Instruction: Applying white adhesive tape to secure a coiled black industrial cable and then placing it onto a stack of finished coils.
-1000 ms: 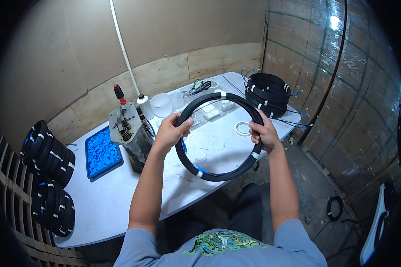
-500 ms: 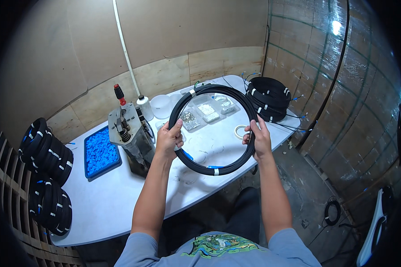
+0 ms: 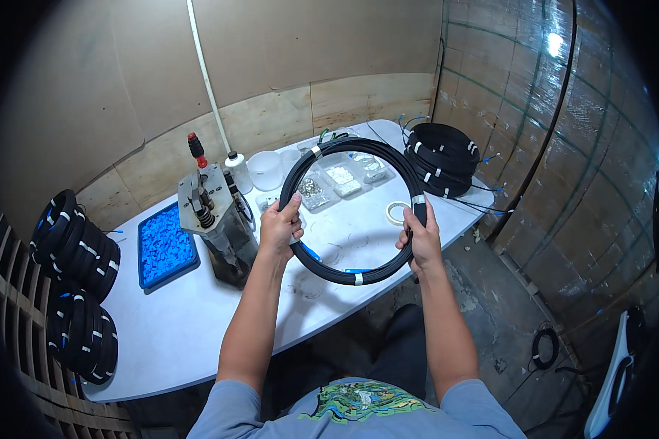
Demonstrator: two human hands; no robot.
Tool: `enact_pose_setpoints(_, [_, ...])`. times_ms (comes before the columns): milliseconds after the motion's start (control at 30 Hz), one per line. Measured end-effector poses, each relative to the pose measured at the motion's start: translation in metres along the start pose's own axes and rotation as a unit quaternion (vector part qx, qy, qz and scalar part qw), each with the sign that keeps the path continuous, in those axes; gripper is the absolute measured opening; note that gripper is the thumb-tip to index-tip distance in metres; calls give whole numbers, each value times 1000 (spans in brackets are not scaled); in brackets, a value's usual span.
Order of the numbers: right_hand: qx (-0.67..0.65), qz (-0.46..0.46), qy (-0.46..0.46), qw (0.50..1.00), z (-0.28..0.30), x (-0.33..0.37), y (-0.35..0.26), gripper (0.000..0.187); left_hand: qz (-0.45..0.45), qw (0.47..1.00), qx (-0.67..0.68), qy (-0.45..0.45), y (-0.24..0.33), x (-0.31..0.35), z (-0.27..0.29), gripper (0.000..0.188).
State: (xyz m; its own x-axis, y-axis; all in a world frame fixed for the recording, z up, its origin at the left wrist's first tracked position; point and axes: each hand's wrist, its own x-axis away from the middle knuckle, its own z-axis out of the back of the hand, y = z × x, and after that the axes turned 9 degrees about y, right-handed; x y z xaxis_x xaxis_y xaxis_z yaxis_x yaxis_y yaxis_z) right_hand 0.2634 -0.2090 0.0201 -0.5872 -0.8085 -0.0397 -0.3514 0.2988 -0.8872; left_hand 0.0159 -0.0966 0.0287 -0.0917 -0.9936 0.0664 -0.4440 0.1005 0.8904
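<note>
A large coil of black cable (image 3: 377, 148), bound with white tape bands, is held up above the table between both hands. My left hand (image 3: 280, 225) is closed round its left side. On the opposite side my right hand (image 3: 420, 235) grips it, just below a white band. Two blue connectors show on the coil's lower inner edge, one a blue connector (image 3: 356, 271) by the bottom band. Through the ring, the clear parts tray (image 3: 342, 180) with small metal and white pieces is visible. A roll of pale tape (image 3: 397, 212) lies on the table near my right fingers.
A bench press (image 3: 216, 212) with a red-and-black handle stands left of my left hand, beside a tray of blue pieces (image 3: 167, 249). Stacked black coils (image 3: 439, 157) sit at the far right; more coils (image 3: 80, 333) are at the left. A small coil (image 3: 545, 348) lies on the floor.
My right hand has slid slightly down the coil's right side, uncovering a white band above it. The coil has shifted very slightly; my left hand keeps its hold.
</note>
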Motion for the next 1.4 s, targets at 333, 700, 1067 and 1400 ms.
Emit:
enact_pose_setpoints(333, [-28,34,-21,999,-8,8,1,67,18,1000,20,-8,0,-9,15,23])
enact_pose_setpoints(700, [115,-12,-289,950,1,-35,-65,70,-92,959,-212,-163,48,9,-4,29])
enact_pose_setpoints(1067, [157,27,-232,960,5,-59,-55,51,22,990,-75,-118,26,7,6,17])
enact_pose_setpoints(1400, [52,60,15,997,-22,-2,10,18,48,994,90,-26,-2,-16,28,16])
